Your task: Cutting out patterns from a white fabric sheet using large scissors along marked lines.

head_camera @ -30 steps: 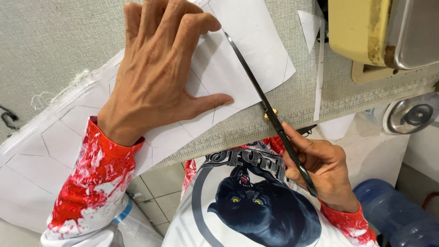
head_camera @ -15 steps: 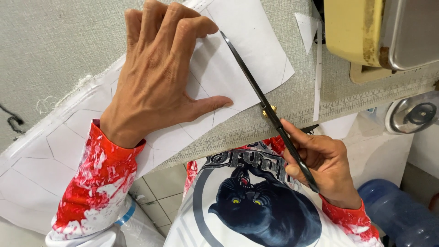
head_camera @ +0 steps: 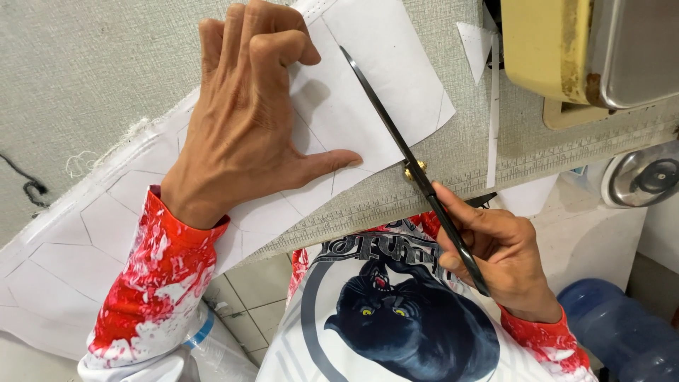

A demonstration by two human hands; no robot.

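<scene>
Scissors (head_camera: 396, 145) lie closed or nearly closed on the white sheet (head_camera: 385, 92), their long black blades running up and to the left from my right hand (head_camera: 495, 247) toward the fingertips of my left hand (head_camera: 247, 127). My right fingers are curled through the handles and hold them just off the desk (head_camera: 85, 71) edge; the brass pivot sits right at the sheet's lower border. My left hand presses flat on the sheet, fingers bunched close together and holding nothing, thumb stretched out to the right, its tip near the blades but not touching them. So the cutting line lies between my two hands, with the left hand nearer the blade tip and the right at the handle end. The sheet carries thin drawn lines and hangs over the desk edge at lower left. I cannot make out the handle loops under my right fingers, and a yellowish machine (head_camera: 544, 49) is cut off at the top right corner.
</scene>
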